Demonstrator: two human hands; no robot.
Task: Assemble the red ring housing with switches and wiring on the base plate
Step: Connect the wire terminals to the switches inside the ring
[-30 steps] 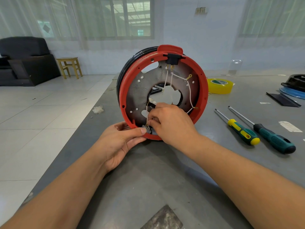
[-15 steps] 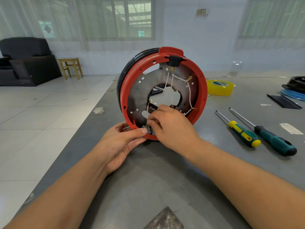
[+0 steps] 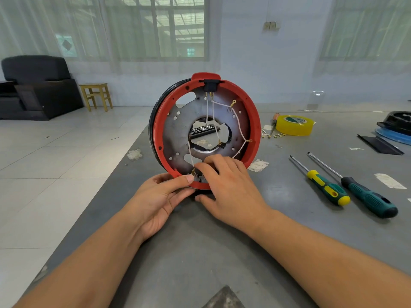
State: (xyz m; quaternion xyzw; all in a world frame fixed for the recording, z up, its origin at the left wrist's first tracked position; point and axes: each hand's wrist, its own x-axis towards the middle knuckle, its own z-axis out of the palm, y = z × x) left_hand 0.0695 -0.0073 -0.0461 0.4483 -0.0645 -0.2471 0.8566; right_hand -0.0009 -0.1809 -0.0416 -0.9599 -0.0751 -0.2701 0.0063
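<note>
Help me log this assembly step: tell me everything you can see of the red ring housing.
The red ring housing looks like matte red plastic, a round rim standing on edge on the grey table, open face toward the camera. A tab at its top holds a black switch block. Inside sits a dull metal base plate with holes, crossed by white wires with brass terminals. The left hand pinches its bottom edge; the right hand works at a terminal there.

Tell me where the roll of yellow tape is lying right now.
In the head view the roll of yellow tape lies flat on the grey table, right of the upright red ring housing and beyond the two screwdrivers.
</note>
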